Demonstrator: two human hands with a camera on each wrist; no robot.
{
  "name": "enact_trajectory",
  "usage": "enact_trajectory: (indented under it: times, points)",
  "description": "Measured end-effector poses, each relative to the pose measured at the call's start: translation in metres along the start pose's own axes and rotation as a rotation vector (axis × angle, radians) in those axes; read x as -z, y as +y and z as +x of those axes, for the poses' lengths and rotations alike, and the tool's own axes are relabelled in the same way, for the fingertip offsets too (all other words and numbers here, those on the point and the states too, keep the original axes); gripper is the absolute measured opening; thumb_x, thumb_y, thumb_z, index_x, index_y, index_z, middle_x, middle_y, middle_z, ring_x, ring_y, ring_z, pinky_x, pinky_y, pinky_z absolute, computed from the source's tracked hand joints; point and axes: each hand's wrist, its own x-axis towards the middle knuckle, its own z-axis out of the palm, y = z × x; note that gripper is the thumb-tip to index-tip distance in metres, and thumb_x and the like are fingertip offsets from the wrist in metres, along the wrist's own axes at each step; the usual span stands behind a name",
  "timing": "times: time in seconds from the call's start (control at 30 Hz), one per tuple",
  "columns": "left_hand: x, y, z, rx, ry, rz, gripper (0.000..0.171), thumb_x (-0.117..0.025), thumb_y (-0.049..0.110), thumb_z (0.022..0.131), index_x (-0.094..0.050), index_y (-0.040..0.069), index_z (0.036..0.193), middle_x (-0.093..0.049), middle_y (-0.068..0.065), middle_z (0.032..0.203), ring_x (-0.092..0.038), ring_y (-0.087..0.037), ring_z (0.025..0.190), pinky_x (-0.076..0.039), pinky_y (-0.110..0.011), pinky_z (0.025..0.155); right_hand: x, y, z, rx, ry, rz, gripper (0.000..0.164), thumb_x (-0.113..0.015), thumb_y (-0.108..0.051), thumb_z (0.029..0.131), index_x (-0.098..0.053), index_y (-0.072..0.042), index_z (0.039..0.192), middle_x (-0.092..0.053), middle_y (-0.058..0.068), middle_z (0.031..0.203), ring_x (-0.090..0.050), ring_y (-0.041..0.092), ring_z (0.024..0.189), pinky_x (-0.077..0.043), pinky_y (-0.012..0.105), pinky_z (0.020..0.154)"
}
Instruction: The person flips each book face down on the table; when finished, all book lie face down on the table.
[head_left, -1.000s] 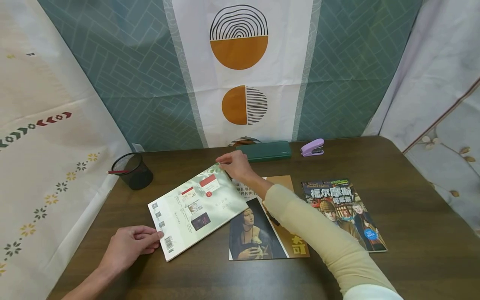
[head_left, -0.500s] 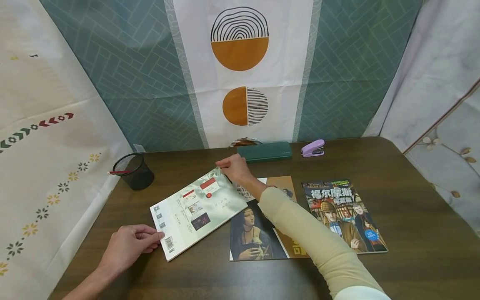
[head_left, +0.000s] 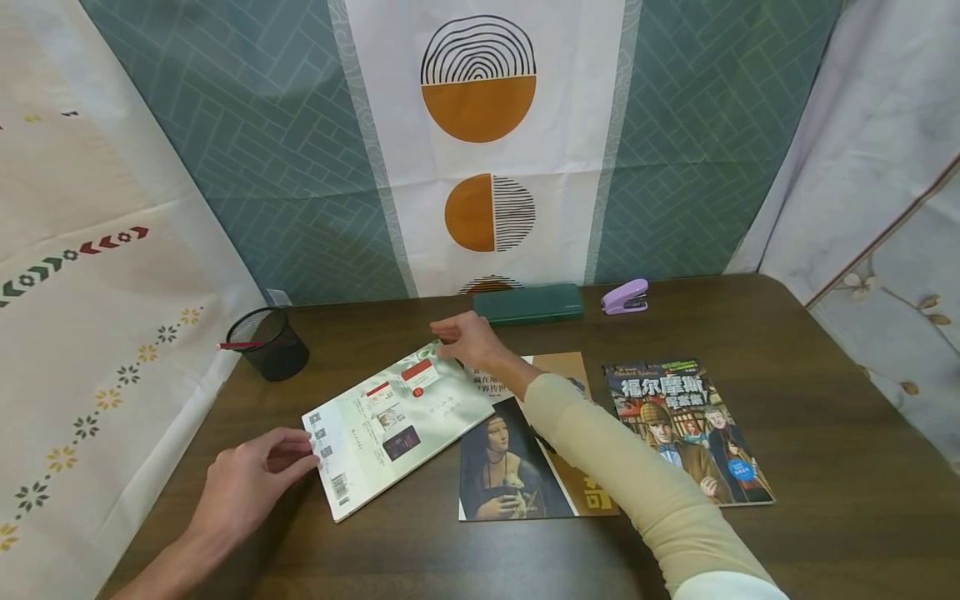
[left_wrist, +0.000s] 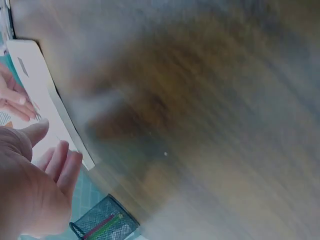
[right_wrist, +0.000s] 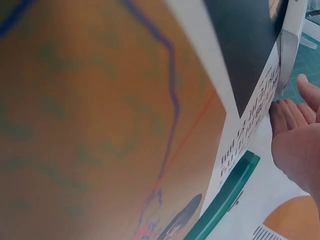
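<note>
At the far left of the dark brown wooden table [head_left: 825, 400] stands a black wire-mesh pen cup [head_left: 268, 343] with a red pencil [head_left: 237, 345] lying across its rim; the left wrist view shows thin coloured sticks inside it. Nearer the front edge, the left hand [head_left: 243, 483] lies with relaxed, nearly straight fingers [head_left: 294, 460] just at the near left corner of a pale green and white paperback book [head_left: 397, 421], gripping nothing; whether the tips touch the corner cannot be told. This book lies flat and slanted, back cover up, with a barcode at its near corner, small QR squares along the left edge and red-and-white label patches too small to read. Its right edge overlaps a brown book with a painted portrait of a woman holding a white animal [head_left: 517, 467]; black Chinese print shows on its white upper band, and large pale characters at its lower right are partly hidden by the cream sleeve [head_left: 622, 467]. The right hand [head_left: 471, 340] rests on the far corner of the pale book, fingers loosely bent over the edge without closing round it. Behind it, against the patterned cloth backdrop [head_left: 480, 142], lies a long dark green pencil case [head_left: 528, 302], then a lilac stapler [head_left: 626, 297]. Furthest right lies a colourful illustrated book titled 福尔摩斯 [head_left: 686, 429], showing cartoon detective figures.
</note>
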Motion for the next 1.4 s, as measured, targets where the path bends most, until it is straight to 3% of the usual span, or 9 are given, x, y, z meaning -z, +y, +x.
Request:
enact_trajectory:
  times: [0.13, 0.3, 0.5, 0.63, 0.8, 0.93, 1.03, 1.2, 1.4]
  points:
    - [0.0, -0.004, 0.006, -0.078, -0.001, 0.008, 0.053, -0.095, 0.025, 0.081, -0.074, 0.01, 0.127, -0.077, -0.013, 0.12, -0.074, -0.034, 0.103, -0.057, -0.054, 0.082, 0.001, 0.001, -0.002, 0.017, -0.036, -0.055, 0.06, -0.075, -0.004, 0.099, -0.053, -0.003, 0.155, -0.055, 0.01, 0.156, -0.052, 0.025, 0.145, -0.046, 0.04, 0.115]
    - [0.004, -0.008, 0.015, -0.132, -0.166, -0.002, 0.085, -0.092, 0.036, 0.084, -0.053, 0.006, 0.153, -0.058, -0.024, 0.149, -0.057, -0.047, 0.133, -0.048, -0.066, 0.101, 0.002, 0.003, -0.006, 0.032, -0.067, -0.136, 0.07, -0.079, -0.01, 0.098, -0.047, -0.004, 0.16, -0.049, 0.01, 0.162, -0.045, 0.025, 0.15, -0.042, 0.041, 0.118]
    - [0.005, -0.014, 0.029, -0.196, -0.288, -0.036, 0.112, -0.09, 0.056, 0.08, -0.036, 0.002, 0.163, -0.043, -0.026, 0.161, -0.043, -0.049, 0.144, -0.042, -0.068, 0.108, 0.007, 0.003, -0.016, 0.069, -0.102, -0.233, 0.082, -0.082, -0.021, 0.096, -0.039, -0.005, 0.164, -0.041, 0.009, 0.167, -0.039, 0.027, 0.154, -0.039, 0.046, 0.121]
    - [0.003, -0.019, 0.038, -0.235, -0.323, -0.044, 0.122, -0.09, 0.061, 0.076, -0.031, 0.0, 0.164, -0.039, -0.026, 0.163, -0.04, -0.049, 0.145, -0.04, -0.068, 0.109, 0.008, 0.003, -0.029, 0.068, -0.122, -0.292, 0.09, -0.085, -0.029, 0.094, -0.036, -0.009, 0.166, -0.056, 0.01, 0.156, -0.057, 0.027, 0.138, -0.045, 0.044, 0.115]
    - [0.002, -0.026, 0.048, -0.312, -0.35, -0.053, 0.127, -0.091, 0.064, 0.073, -0.031, -0.002, 0.163, -0.035, -0.025, 0.167, -0.037, -0.048, 0.149, -0.023, -0.021, 0.121, 0.006, 0.004, -0.048, 0.1, -0.128, -0.331, 0.098, -0.087, -0.035, 0.091, -0.032, -0.009, 0.167, -0.071, 0.017, 0.127, -0.067, 0.026, 0.109, -0.053, 0.039, 0.102]
    - [0.002, -0.029, 0.055, -0.335, -0.394, -0.053, 0.133, -0.09, 0.07, 0.069, -0.029, 0.0, 0.165, -0.033, -0.023, 0.168, -0.033, -0.047, 0.152, -0.007, -0.001, 0.107, 0.004, 0.006, -0.068, 0.164, -0.113, -0.333, 0.106, -0.09, -0.036, 0.087, -0.028, -0.002, 0.167, -0.06, 0.02, 0.148, -0.061, 0.03, 0.133, -0.05, 0.043, 0.109]
    - [0.001, -0.03, 0.058, -0.327, -0.425, -0.009, 0.137, -0.087, 0.076, 0.066, -0.029, 0.002, 0.166, -0.034, -0.021, 0.169, -0.035, -0.044, 0.152, -0.022, -0.014, 0.119, 0.001, 0.007, -0.084, 0.177, -0.094, -0.314, 0.11, -0.092, -0.035, 0.085, -0.027, 0.001, 0.166, -0.037, 0.016, 0.169, -0.041, 0.032, 0.152, -0.041, 0.046, 0.119]
    - [0.0, -0.03, 0.06, -0.346, -0.439, 0.053, 0.142, -0.081, 0.084, 0.063, -0.029, 0.0, 0.165, -0.038, -0.019, 0.167, -0.043, -0.041, 0.148, -0.041, -0.059, 0.112, -0.003, 0.007, -0.11, 0.143, -0.047, -0.262, 0.103, -0.092, -0.026, 0.087, -0.03, 0.002, 0.165, -0.039, 0.018, 0.167, -0.044, 0.034, 0.15, -0.043, 0.048, 0.117]
    - [-0.002, -0.03, 0.064, -0.379, -0.432, 0.077, 0.141, -0.078, 0.088, 0.063, -0.032, 0.001, 0.164, -0.042, -0.016, 0.165, -0.048, -0.039, 0.144, -0.045, -0.061, 0.109, -0.008, 0.007, -0.129, 0.104, 0.011, -0.268, 0.093, -0.091, -0.016, 0.087, -0.037, 0.004, 0.161, -0.045, 0.021, 0.162, -0.045, 0.037, 0.149, -0.042, 0.051, 0.118]
